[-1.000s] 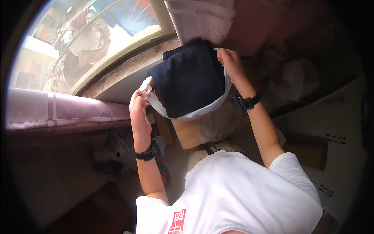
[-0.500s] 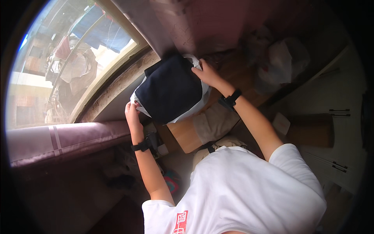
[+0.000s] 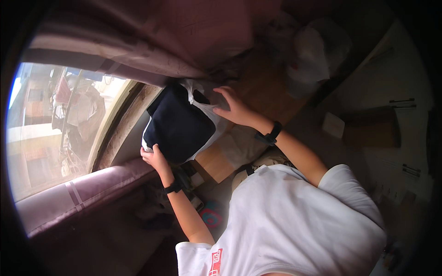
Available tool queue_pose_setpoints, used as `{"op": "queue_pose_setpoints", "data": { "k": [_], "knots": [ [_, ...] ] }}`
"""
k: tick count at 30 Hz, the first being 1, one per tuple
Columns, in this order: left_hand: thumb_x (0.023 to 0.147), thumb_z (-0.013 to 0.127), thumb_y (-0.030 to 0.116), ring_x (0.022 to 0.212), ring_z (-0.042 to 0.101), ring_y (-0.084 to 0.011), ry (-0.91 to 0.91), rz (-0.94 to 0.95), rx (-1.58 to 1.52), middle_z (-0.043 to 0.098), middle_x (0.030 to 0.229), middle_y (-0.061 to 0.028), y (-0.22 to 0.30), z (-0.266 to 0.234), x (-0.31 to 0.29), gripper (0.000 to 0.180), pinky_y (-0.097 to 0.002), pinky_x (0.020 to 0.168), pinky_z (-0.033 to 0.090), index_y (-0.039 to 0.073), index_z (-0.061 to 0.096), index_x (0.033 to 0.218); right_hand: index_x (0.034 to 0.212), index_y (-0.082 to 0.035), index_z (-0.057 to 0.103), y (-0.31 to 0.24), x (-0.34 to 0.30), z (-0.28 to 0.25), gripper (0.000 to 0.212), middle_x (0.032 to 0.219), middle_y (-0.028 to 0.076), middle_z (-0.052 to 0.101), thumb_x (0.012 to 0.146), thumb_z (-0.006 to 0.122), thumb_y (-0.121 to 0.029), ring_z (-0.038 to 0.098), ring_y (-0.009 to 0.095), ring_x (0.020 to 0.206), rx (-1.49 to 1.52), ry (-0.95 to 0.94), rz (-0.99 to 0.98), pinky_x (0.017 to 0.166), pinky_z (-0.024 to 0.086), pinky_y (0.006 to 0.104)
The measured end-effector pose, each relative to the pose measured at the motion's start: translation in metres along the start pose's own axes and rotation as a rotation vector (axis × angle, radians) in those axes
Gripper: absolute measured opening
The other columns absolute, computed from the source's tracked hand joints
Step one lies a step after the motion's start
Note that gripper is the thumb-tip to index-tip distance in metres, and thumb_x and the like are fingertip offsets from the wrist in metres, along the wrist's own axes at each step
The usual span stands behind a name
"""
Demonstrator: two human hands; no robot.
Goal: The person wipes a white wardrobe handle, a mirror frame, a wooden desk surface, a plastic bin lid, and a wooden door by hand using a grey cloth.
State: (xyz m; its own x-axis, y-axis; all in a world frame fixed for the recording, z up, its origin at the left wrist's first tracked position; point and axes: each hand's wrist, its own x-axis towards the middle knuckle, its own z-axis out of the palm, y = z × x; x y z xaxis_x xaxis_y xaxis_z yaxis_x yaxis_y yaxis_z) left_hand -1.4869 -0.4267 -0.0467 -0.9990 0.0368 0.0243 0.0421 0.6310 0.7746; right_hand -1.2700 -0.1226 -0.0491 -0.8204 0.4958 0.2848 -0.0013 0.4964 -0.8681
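Observation:
A folded dark navy cloth (image 3: 177,122) lies in the mouth of a white plastic bag (image 3: 209,140), whose rim shows around it. My left hand (image 3: 156,160) grips the bag's near left edge, thumb resting on the cloth's corner. At the bag's right side, my right hand (image 3: 237,109) is open, thumb and fingers spread apart. Its thumb is close to the crumpled white plastic; whether it touches is unclear. The bag's underside is hidden.
A window (image 3: 60,124) with a worn frame is at the left, bordered by pink curtains (image 3: 115,50). Beyond the bag is a wooden surface (image 3: 271,87) with pale plastic bags (image 3: 313,55). A brown box (image 3: 373,128) stands at right.
My right hand has let go of the bag's rim and spread its fingers. My left thumb has come over onto the cloth. The view has turned, and more curtain shows above the window.

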Motion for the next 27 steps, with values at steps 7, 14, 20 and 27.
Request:
{"op": "queue_pose_setpoints", "data": {
  "k": [7,14,20,27],
  "knots": [
    [0.088,0.066,0.018,0.135,0.039,-0.0424,0.223,0.171,0.245,0.038,0.148,-0.0279,0.002,-0.022,-0.065,0.074,-0.0505,0.115,0.034,-0.005,0.035,0.151,0.143,-0.007,0.051,0.049,-0.025,-0.200,0.064,0.138,0.022,0.055,0.088,0.078,-0.022,0.053,0.042,0.129,-0.684,0.598,0.001,0.104,0.047,0.0482],
    [0.087,0.059,0.007,0.123,0.048,-0.0355,0.220,0.182,0.229,0.044,0.140,-0.0242,0.009,-0.009,-0.136,0.064,-0.0468,0.108,0.041,-0.006,0.042,0.147,0.144,0.000,0.053,0.144,-0.044,-0.401,0.095,0.138,0.025,0.060,0.084,0.070,-0.072,0.055,0.044,0.130,-0.837,0.953,0.601,0.115,0.036,0.0533],
    [0.083,0.058,-0.001,0.124,0.049,-0.0389,0.201,0.208,0.206,0.045,0.138,-0.0253,0.011,0.024,-0.165,0.063,-0.0479,0.110,0.040,-0.007,0.044,0.144,0.156,0.008,0.031,0.149,-0.003,-0.338,0.129,0.151,0.030,0.046,0.070,0.081,-0.074,0.045,0.040,0.143,-0.832,0.366,0.561,0.116,0.039,0.0443],
    [0.085,0.056,0.001,0.124,0.049,-0.0373,0.187,0.294,0.188,0.046,0.138,-0.0242,0.038,0.043,-0.192,0.059,-0.0447,0.111,0.041,-0.006,0.046,0.143,0.127,0.000,0.066,0.269,-0.020,-0.385,0.065,0.119,0.017,0.071,0.084,0.081,-0.046,0.068,0.028,0.112,-0.457,0.582,0.506,0.094,0.053,0.0454]
  ]
}}
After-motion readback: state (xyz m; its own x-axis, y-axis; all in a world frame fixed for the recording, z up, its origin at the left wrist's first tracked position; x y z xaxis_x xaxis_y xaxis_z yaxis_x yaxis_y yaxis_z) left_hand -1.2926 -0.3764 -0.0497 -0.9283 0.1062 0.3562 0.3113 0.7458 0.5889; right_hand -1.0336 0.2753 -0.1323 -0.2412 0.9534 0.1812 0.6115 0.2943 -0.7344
